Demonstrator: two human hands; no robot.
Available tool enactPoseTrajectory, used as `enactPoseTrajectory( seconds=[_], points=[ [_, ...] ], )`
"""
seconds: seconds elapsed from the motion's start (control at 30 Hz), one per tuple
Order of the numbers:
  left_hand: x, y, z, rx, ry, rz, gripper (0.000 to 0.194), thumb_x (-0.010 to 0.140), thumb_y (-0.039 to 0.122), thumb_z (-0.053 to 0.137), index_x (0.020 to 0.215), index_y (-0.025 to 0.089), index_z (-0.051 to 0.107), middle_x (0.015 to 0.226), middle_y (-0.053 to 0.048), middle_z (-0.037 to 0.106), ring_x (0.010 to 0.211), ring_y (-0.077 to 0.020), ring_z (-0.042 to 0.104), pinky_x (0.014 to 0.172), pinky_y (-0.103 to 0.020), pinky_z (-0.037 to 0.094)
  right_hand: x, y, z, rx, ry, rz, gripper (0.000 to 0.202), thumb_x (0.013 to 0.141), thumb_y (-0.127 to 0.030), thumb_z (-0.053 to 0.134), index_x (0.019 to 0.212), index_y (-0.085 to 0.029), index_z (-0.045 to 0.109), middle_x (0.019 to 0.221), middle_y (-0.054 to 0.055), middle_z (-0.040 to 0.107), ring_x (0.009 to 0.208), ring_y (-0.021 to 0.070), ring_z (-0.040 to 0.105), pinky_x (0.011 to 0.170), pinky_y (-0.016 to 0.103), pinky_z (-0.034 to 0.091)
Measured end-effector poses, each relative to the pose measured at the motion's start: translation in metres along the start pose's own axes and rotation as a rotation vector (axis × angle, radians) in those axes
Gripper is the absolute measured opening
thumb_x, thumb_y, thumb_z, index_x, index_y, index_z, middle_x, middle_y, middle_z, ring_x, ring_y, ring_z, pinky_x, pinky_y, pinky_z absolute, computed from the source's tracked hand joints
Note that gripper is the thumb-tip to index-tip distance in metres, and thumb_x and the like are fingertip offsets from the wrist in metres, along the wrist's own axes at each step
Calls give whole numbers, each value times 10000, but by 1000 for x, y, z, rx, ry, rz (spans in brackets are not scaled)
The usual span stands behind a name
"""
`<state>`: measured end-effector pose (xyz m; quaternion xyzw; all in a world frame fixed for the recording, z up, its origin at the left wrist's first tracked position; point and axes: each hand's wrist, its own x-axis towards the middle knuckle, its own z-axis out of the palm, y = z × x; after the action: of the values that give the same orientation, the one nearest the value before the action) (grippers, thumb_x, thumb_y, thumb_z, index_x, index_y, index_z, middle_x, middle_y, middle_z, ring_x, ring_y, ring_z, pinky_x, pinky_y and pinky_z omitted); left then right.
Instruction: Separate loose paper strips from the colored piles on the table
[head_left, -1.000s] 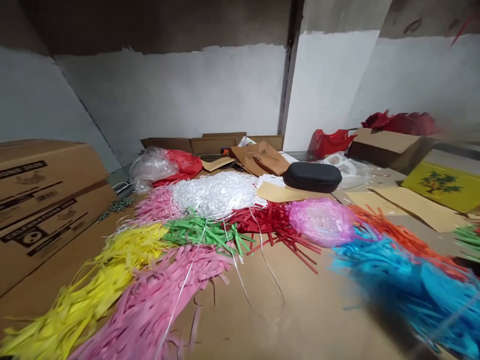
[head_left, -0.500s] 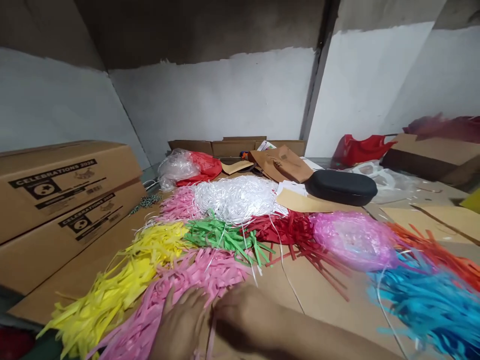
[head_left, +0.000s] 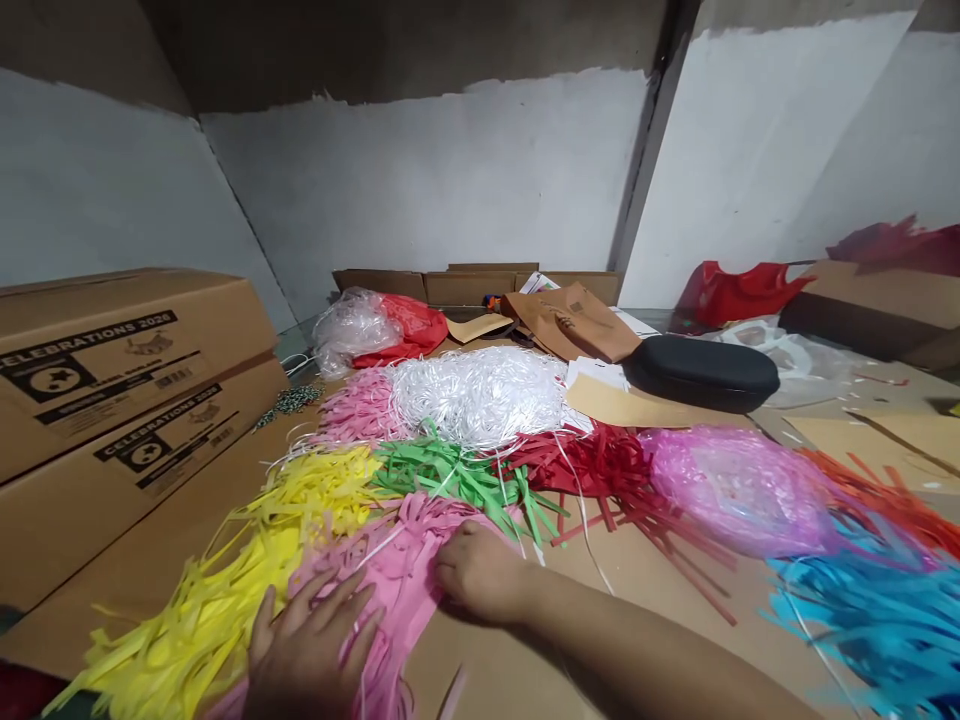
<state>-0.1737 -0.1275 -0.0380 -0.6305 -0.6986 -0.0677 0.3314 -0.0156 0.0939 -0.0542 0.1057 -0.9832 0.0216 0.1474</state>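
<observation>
My left hand (head_left: 311,630): back up, fingers spread on the near pink strips (head_left: 409,565), no grip that I can see. My right hand (head_left: 480,575): fingers curled in at the right edge of the same pile. Fingertips hidden, so can't tell if it's pinching any. Pile sits under and between both hands, white string (head_left: 397,535) across it. Cardboard sheet (head_left: 502,675) under the right forearm.

Clock off the right hand, 12 = away from me:
- 9: yellow strips (head_left: 251,575), right against the pink.
- 12: green strips (head_left: 457,475) at the pile's far end, white strand bundle (head_left: 480,395) behind them.
- 1: red strips (head_left: 592,460), black case (head_left: 701,372) farther out.
- 2: pink plastic bundle (head_left: 735,490) beside the red, orange strips (head_left: 892,495) past it.
- 3: blue strips (head_left: 870,620), well apart from the hand.
- 10: two stacked cartons (head_left: 142,400), printed "CELEBRATIONS 2026".
</observation>
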Motion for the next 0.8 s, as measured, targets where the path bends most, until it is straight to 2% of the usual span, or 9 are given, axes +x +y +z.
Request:
enactPoseTrajectory(
  seconds=[0.07, 0.13, 0.27, 0.37, 0.47, 0.57, 0.63, 0.73, 0.8],
  points=[
    [14, 14, -7, -5, 70, -24, 217, 845, 279, 630, 1029, 269, 744, 1023, -13, 813, 900, -300, 670, 915, -491, 372, 3, 2, -7, 8, 8, 45, 155, 912, -246, 643, 786, -157, 640, 813, 34, 714, 731, 173, 583, 707, 360, 323],
    [27, 32, -8, -39, 84, -16, 256, 847, 314, 664, 1076, 222, 731, 1006, -32, 804, 881, -275, 657, 868, -439, 385, 5, 1, -17, 16, 15, 91, 142, 866, -275, 675, 783, -166, 635, 813, 23, 712, 744, 178, 586, 707, 364, 317],
    [48, 52, -5, -93, -81, -107, 168, 891, 266, 599, 969, 226, 742, 859, 3, 779, 818, -240, 668, 828, -420, 345, 3, -20, -30, -8, 119, 227, 76, 881, -242, 673, 900, -169, 666, 879, 32, 731, 800, 209, 603, 725, 373, 337],
    [65, 36, -9, -98, -120, -199, 228, 920, 212, 538, 872, 271, 754, 832, 33, 790, 826, -233, 696, 824, -422, 343, -2, -49, -27, -40, 119, 252, 190, 972, -308, 608, 1034, -143, 680, 957, 72, 743, 821, 229, 611, 729, 377, 383],
    [95, 8, -25, -67, -101, -283, 242, 927, 258, 521, 886, 259, 760, 876, -11, 802, 885, -275, 708, 857, -456, 358, 2, -69, -20, -60, -108, 248, 506, 962, -575, 575, 1012, -96, 729, 952, 127, 751, 863, 270, 616, 780, 409, 442],
    [144, -5, -55, -55, 44, -349, 265, 943, 299, 494, 870, 226, 738, 902, -58, 794, 880, -287, 699, 853, -459, 385, 14, -72, -20, -49, -275, 246, 647, 948, -677, 515, 1001, -82, 763, 952, 155, 757, 930, 298, 612, 830, 433, 467],
    [183, 4, -81, -113, 177, -331, 222, 926, 312, 538, 859, 223, 730, 852, -52, 777, 858, -273, 690, 837, -427, 414, 22, -69, -22, -25, -301, 263, 648, 955, -673, 492, 1004, -90, 771, 955, 150, 764, 946, 307, 615, 858, 448, 474],
    [234, 43, -114, -255, 414, -223, 249, 970, 279, 495, 916, 176, 716, 904, -72, 765, 869, -240, 668, 868, -376, 454, 20, -64, -29, 97, -257, 301, 513, 922, -593, 585, 921, -114, 768, 904, 133, 775, 977, 333, 629, 892, 464, 479],
    [251, 77, -126, -317, 514, -40, 211, 965, 214, 504, 955, 152, 705, 890, -82, 739, 828, -242, 634, 787, -357, 456, 3, -62, -36, 386, -79, 395, 339, 865, -487, 671, 882, -156, 742, 898, 108, 774, 1002, 334, 635, 890, 453, 485]
  ],
)
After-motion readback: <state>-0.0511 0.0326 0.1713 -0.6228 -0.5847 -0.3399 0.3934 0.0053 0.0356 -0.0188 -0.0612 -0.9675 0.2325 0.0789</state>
